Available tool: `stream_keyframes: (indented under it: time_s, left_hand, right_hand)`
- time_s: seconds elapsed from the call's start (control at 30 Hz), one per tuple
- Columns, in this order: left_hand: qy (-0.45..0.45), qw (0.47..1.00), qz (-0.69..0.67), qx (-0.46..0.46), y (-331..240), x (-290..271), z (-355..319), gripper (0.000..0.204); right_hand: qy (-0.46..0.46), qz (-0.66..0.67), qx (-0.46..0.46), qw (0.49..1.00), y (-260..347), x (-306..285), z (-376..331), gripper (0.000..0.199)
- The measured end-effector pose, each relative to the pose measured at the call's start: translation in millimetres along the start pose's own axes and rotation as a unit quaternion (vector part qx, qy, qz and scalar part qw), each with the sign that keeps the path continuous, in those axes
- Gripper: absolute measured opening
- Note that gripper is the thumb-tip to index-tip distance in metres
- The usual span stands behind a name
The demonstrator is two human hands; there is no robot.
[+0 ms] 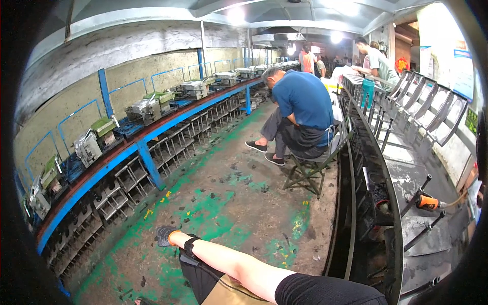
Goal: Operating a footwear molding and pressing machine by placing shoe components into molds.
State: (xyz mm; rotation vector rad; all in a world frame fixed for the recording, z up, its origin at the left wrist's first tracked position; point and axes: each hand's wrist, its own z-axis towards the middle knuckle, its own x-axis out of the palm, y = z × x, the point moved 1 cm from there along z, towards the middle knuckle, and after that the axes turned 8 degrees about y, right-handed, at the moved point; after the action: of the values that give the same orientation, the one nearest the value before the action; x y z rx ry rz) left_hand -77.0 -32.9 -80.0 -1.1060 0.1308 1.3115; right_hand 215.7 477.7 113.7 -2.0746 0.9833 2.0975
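Your gloved right hand (165,236) is left and nearer than the folding stool (316,175); can't tell its grip. Left hand isn't visible. Dark-and-tan cloth (202,278), stool's near side: probably light, limp; pinch an edge.

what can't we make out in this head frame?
- Right hand, head view: too small to separate fingers; grip unclear.
- Left hand, head view: not identifiable, probably beyond the lower edge.
- Seated person, head view: hands hidden by their own body.
- Far bench machines, head view: too small for detail.
- Black sleeve, head view: cut off by lower edge.
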Motion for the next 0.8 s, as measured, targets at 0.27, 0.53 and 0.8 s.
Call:
stream_keyframes:
  time_s: [0.27, 0.53, 0.8]
  left_hand:
    - [0.007, 0.996, 0.047, 0.08, -52, -5, 36, 0.04]
    - [-0.004, 0.984, 0.102, 0.146, -112, -16, 53, 0.04]
    - [-0.017, 0.965, 0.159, 0.207, -155, -20, 52, 0.04]
  right_hand:
    - [-0.012, 0.013, -0.011, 1.0, -20, 8, 13, 0.031]
    - [-0.009, 0.006, -0.009, 1.0, -17, 5, 14, 0.032]
    - [-0.033, -0.006, -0.039, 0.999, -16, -1, 6, 0.034]
